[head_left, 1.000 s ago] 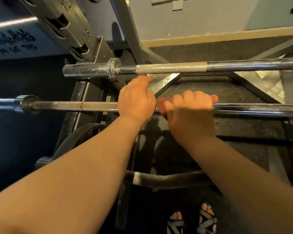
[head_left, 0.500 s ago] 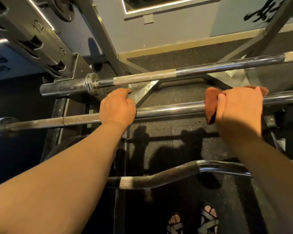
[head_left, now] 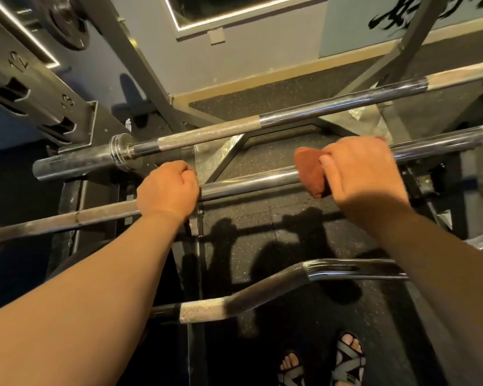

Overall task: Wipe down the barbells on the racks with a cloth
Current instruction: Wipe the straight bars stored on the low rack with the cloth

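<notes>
Head cam: L hand [head_left: 168,190] grips shiny chrome barbell [head_left: 248,182]; R hand [head_left: 360,168] wraps rust-red cloth [head_left: 308,168] round it.

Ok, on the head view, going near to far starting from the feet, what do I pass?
Sandalled feet → bent curl bar → middle barbell, gripped by the left hand and by the right hand through the cloth → far barbell → wall.

Left hand [head_left: 168,190] grips middle barbell [head_left: 248,182]; right hand [head_left: 360,174] holds cloth [head_left: 308,169] around it.
</notes>
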`<state>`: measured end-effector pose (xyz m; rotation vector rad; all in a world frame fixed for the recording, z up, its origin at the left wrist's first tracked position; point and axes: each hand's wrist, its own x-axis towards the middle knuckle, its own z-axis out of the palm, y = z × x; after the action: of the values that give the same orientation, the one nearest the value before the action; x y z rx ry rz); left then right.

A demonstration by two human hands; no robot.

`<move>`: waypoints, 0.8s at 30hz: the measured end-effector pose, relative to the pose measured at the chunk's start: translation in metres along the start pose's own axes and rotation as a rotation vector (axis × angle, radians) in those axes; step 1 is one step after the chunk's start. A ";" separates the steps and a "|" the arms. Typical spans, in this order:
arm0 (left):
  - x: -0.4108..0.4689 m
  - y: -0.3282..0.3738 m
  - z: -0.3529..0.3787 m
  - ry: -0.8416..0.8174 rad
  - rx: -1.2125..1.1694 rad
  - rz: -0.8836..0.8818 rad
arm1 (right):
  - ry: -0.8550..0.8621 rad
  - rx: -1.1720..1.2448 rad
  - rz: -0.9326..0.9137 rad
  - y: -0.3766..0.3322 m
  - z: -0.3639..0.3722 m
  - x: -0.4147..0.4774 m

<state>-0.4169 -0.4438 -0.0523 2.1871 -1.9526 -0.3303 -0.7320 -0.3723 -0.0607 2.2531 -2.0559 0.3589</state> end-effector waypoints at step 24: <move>-0.035 0.163 0.014 -0.225 0.159 0.224 | -0.026 0.073 -0.076 0.022 0.005 0.006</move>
<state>-0.5800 -0.4279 -0.0176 2.0702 -2.3956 -0.4140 -0.7524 -0.3810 -0.0662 2.3825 -1.9944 0.4077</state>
